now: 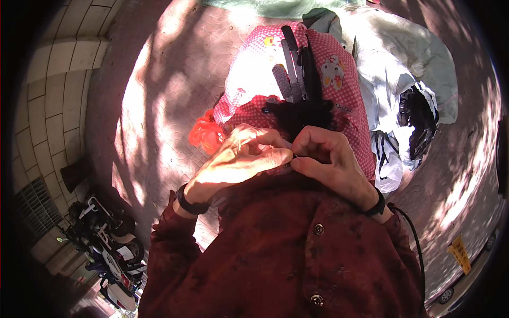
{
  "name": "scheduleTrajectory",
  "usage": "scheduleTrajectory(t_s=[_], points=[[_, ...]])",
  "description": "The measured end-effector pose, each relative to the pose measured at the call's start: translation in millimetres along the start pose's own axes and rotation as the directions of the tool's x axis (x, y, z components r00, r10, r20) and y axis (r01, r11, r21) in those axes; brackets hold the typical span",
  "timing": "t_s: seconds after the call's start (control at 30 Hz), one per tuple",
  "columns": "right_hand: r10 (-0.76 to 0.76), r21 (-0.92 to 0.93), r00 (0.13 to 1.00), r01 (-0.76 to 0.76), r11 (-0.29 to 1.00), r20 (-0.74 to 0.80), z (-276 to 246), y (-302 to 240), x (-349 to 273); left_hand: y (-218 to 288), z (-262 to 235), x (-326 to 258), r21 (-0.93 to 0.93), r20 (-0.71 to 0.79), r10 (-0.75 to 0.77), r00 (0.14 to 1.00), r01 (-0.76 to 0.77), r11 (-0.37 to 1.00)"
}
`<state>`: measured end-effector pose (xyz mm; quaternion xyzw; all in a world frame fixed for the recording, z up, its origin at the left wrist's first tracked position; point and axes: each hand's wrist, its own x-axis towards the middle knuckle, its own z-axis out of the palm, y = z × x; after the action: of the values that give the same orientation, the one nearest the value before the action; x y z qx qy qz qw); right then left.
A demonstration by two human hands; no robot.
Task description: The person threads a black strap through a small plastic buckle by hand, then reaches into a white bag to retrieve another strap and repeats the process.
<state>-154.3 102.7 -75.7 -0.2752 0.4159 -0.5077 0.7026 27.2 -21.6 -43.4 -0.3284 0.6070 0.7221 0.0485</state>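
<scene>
Now, left hand (pixel 238 159): fingertips pinched on something too small to tell
right hand (pixel 328 159): likewise
behind: pink cloth (pixel 254 69), black clips (pixel 299 63), red bag (pixel 207 132)

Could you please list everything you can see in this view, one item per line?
Pink cloth: one, pink checked with cartoon prints, centre top.
Clips: several, black and grey, upright on the cloth.
Black tuft: one, just above the hands.
Red bag: one, left of the hands.
White bags: a few, white and grey, top right.
Scooters: several, lower left.
Paving: reddish brick, sunlit.
Left hand: pinching at centre.
Right hand: fingertips meeting the left's.
</scene>
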Motion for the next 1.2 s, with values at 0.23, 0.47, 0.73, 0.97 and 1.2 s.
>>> scheduleTrajectory(t_s=[0.23, 0.47, 0.73, 0.97, 1.2], points=[[-0.009, 0.073, 0.999, 0.007, 0.997, 0.033, -7.7, -0.6, -2.5, 14.0, 1.7, -0.8, -0.083, 0.019, -0.033, 0.999, 0.035, 0.996], [0.064, 0.121, 0.998, -0.061, 0.991, -0.019, -4.7, 2.6, 0.4, 17.3, 1.6, 2.3, 0.088, -0.005, 0.026, 1.0, -0.026, 0.996], [0.036, 0.216, 0.999, -0.033, 0.976, -0.009, -5.6, 7.4, 4.5, 27.6, 2.7, 3.8, 0.301, 0.004, 0.209, 0.978, -0.201, 0.932], [0.08, 0.33, 0.997, -0.072, 0.941, -0.011, -16.7, 10.9, 4.2, 16.7, 6.2, 8.4, 0.156, -0.082, -0.002, 0.997, 0.015, 0.988], [0.007, 0.423, 0.998, -0.03, 0.906, 0.057, -20.0, 6.7, 5.4, 8.3, 11.4, -3.2, -0.382, -0.153, 0.203, 0.967, -0.248, 0.89]])
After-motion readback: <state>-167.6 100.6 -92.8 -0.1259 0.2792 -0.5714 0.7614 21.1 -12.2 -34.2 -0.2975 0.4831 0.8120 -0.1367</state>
